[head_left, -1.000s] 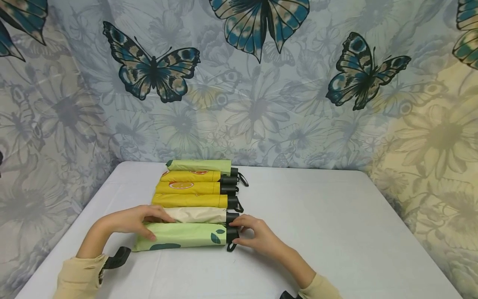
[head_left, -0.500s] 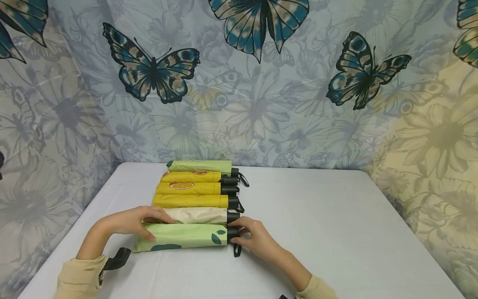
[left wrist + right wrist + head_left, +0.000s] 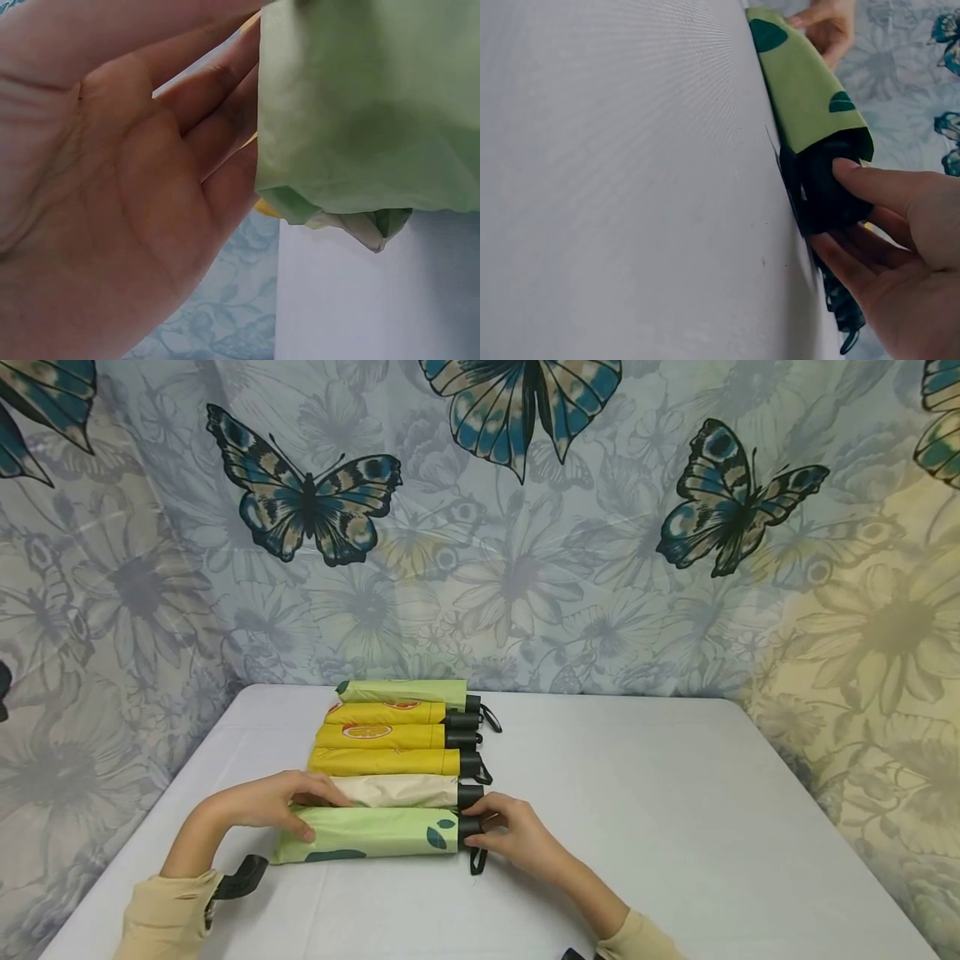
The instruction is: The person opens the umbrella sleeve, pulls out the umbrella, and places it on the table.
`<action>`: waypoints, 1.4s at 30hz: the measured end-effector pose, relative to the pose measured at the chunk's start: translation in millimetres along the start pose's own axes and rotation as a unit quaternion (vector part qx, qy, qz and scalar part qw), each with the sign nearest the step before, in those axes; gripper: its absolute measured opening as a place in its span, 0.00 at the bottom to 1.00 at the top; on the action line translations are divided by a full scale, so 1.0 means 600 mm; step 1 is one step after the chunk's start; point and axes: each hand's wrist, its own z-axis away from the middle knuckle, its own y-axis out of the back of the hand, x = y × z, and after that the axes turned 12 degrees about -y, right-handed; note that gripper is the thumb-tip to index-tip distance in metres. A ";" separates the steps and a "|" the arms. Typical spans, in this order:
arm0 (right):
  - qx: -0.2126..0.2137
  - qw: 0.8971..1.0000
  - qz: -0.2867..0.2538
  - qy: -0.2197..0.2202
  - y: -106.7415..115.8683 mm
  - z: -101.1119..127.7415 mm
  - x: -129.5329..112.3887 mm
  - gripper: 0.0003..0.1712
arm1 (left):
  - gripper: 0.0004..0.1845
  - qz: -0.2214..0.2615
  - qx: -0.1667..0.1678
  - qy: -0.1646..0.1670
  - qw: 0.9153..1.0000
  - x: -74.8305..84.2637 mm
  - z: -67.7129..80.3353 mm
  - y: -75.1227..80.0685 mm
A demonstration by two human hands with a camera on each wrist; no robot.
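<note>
The nearest folded umbrella, light green with dark leaf prints point(image 3: 375, 833), lies across the table at the front of a row. My left hand point(image 3: 258, 802) holds its left end, thumb on the near side and fingers reaching over the far side. In the left wrist view the green cloth point(image 3: 367, 105) stands beside my palm and hides the fingertips. At the other end, my right hand point(image 3: 521, 835) grips the black handle point(image 3: 832, 180) between thumb and fingers. A strap loop point(image 3: 477, 861) hangs from it. A cream umbrella point(image 3: 405, 791) lies right behind, close against the green one.
Behind the cream umbrella lie several more folded umbrellas: yellow ones, including a plain-looking one point(image 3: 397, 762) and one with an orange-slice print point(image 3: 420, 737), and a light green one point(image 3: 405, 691) farthest back. A white cloth point(image 3: 637, 810) covers the table. Butterfly-print fabric point(image 3: 517, 585) hangs behind.
The strap loop on the near green umbrella has swung right and now hangs below the handle. My right fingers have shifted slightly on the handle; my left hand stays nearly still.
</note>
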 end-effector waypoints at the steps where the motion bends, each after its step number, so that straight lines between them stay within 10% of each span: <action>1: -0.001 1.000 -0.003 -0.001 0.001 0.000 0.001 0.16 | 0.28 -0.002 0.000 0.003 1.000 -0.001 0.000 0.000; 42: 0.000 0.997 -0.032 -0.067 0.060 0.032 0.024 0.20 | 0.26 0.038 -0.002 0.013 0.999 -0.004 0.002 0.001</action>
